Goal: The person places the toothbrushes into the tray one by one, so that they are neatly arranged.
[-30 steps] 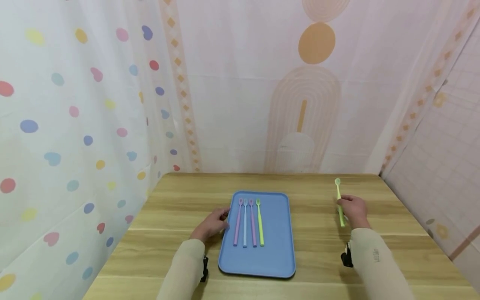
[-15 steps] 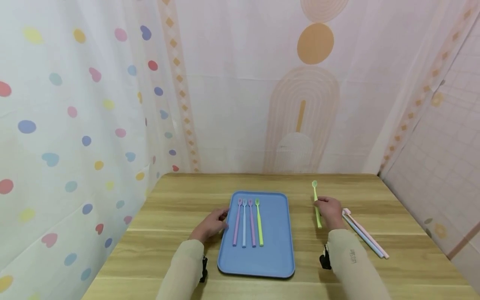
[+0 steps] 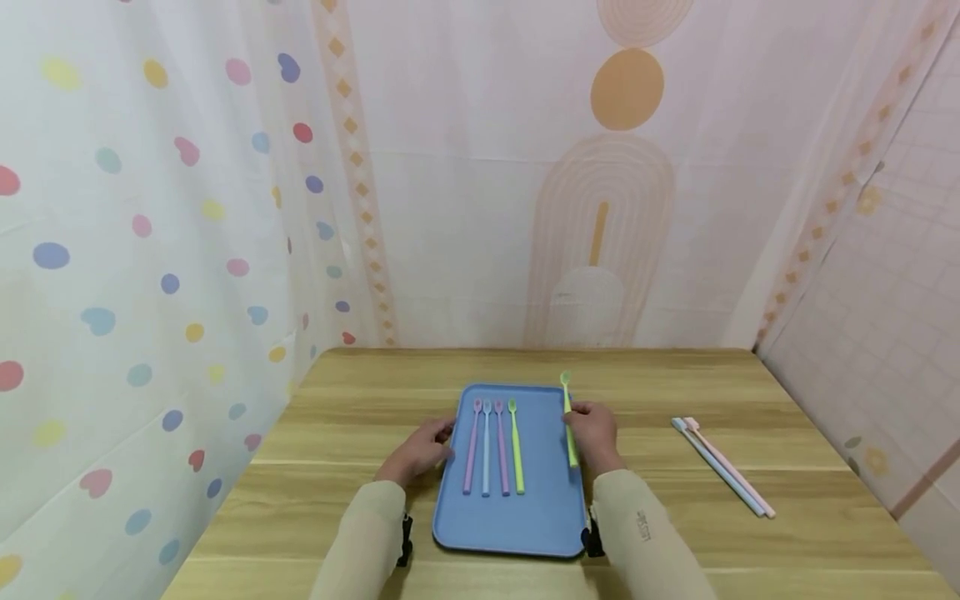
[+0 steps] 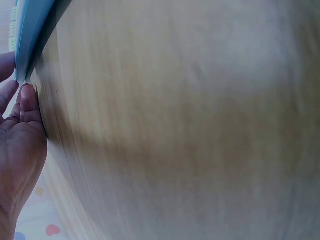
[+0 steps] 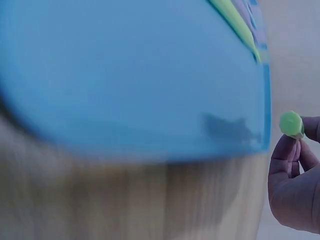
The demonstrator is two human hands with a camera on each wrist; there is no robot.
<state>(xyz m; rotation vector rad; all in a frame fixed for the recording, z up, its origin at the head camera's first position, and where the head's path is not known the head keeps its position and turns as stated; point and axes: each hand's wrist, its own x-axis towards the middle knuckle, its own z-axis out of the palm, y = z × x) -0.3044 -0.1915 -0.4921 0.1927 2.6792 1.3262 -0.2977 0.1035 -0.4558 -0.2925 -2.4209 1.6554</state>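
My right hand (image 3: 595, 433) pinches a yellow-green toothbrush (image 3: 572, 448) by its handle, head pointing away, over the right rim of a blue tray (image 3: 517, 525). In the right wrist view the round butt of that toothbrush (image 5: 291, 124) shows between thumb and fingers, and a shadow falls on the tray. Side by side in the tray's left half lie a purple toothbrush (image 3: 471, 454), a pale blue one (image 3: 486, 457), a second purple one (image 3: 502, 454) and a yellow-green one (image 3: 517, 458). My left hand (image 3: 422, 450) touches the tray's left edge with relaxed fingers (image 4: 30, 102).
On the wooden table (image 3: 645, 533) to the right, a pale blue toothbrush (image 3: 720, 469) and a pink toothbrush (image 3: 735, 475) lie slanted close together. Patterned curtains (image 3: 480, 208) hang behind the table and along its sides.
My right hand has carried the yellow-green toothbrush left from the table's right side to the tray's right rim, uncovering the two toothbrushes on the table. The left hand has stayed at the tray.
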